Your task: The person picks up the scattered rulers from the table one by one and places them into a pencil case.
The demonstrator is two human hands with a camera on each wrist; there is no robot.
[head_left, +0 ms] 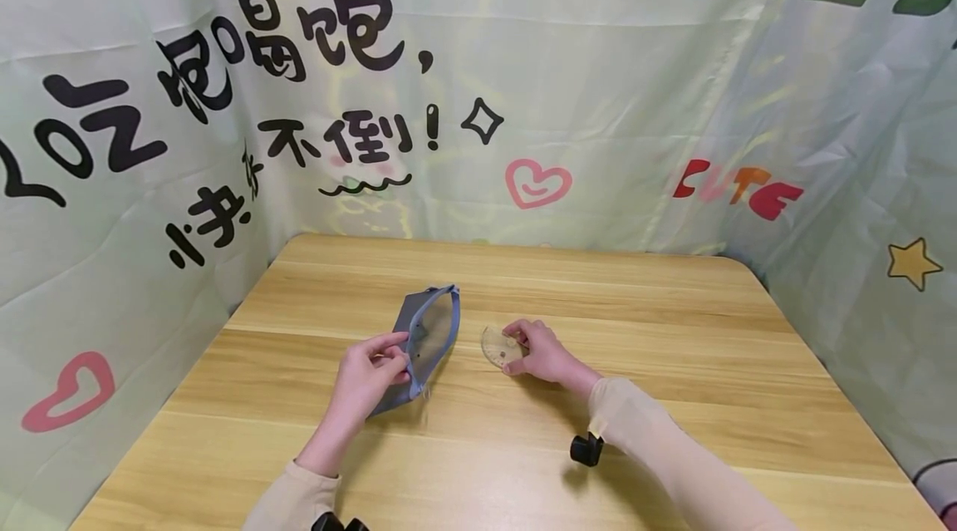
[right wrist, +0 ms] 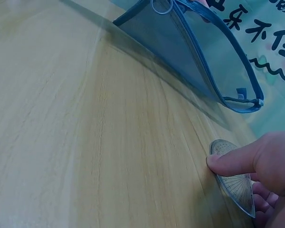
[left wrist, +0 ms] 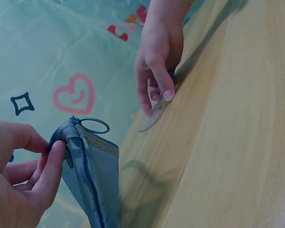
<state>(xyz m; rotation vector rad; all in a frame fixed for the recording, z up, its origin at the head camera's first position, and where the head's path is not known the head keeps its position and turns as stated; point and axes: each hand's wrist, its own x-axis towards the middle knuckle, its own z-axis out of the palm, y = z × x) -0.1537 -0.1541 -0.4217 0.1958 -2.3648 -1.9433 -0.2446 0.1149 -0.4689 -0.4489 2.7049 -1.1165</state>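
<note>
My left hand [head_left: 368,373] pinches the upper edge of a blue zippered mesh pouch [head_left: 394,408], whose mouth gapes toward the right. In the left wrist view, thumb and fingers grip the pouch's zipper edge [left wrist: 85,156] close to a ring pull [left wrist: 96,125]. A clear plastic protractor [head_left: 493,346] is held by its ends between the thumb and fingers of my right hand [head_left: 544,355], just right of the pouch. The right wrist view has the thumb over one end of the protractor [right wrist: 236,189], its curved scale visible, with the other fingers partly hidden behind it.
Both hands work over a wooden table [head_left: 673,331] with light grain. A printed cloth [head_left: 613,99] with lettering and hearts hangs around its back and sides. Small black wrist cameras [head_left: 586,449] sit on both forearms.
</note>
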